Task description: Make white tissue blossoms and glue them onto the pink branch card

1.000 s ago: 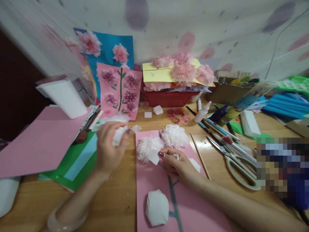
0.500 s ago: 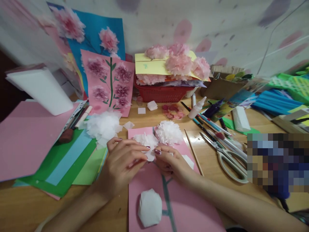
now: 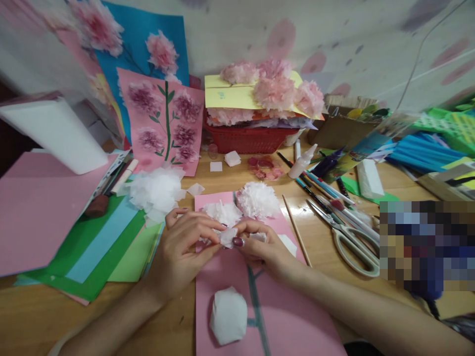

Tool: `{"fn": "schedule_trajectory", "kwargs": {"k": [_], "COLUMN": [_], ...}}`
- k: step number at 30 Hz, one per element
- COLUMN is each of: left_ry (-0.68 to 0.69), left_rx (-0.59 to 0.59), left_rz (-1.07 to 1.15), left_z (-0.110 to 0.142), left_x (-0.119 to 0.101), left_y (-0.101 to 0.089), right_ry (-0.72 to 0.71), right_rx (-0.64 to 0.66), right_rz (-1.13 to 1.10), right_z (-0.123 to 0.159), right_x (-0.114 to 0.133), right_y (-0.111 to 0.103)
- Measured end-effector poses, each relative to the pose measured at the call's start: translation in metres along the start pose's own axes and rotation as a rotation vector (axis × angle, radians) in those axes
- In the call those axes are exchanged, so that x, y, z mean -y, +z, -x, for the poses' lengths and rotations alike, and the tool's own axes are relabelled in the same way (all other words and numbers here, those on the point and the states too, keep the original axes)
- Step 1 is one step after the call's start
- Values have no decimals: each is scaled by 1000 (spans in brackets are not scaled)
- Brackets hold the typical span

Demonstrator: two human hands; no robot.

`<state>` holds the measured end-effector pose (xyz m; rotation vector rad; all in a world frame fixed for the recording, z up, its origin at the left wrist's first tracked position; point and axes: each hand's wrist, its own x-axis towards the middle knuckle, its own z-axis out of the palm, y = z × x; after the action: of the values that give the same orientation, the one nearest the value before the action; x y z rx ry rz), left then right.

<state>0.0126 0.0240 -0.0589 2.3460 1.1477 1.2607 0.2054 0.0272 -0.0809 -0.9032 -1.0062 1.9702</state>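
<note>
Pinching: left hand [image 3: 185,244] and right hand [image 3: 269,249] are holding a small white paper piece [image 3: 227,238] between their fingers, frame centre | pink sheet [image 3: 297,316] is lying beneath, lower centre | scissors [image 3: 337,228] are resting on the bench [image 3: 178,326], right of frame

The head view looks forward and down, close above the left hand [image 3: 183,247] and right hand [image 3: 267,252], backdrop [image 3: 356,24] beyond.

The hands [image 3: 181,254] [image 3: 270,254] have come together, bunching the white tissue piece [image 3: 227,238].
</note>
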Motion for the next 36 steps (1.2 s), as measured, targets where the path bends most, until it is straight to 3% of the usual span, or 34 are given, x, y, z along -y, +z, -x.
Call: {"fn": "schedule_trajectory", "kwargs": {"k": [9,36], "left_ry": [-102,-109], "left_rx": [24,46], "left_rz": [33,64], "left_z": [3,3], "left_x": [3,6], "left_y": [4,6], "right_ry": [-9,-4], "right_rx": [19,-10], "right_rz": [-7,15], "right_z": [0,2], "right_x": [2,3], "right_y": [-1,2]}}
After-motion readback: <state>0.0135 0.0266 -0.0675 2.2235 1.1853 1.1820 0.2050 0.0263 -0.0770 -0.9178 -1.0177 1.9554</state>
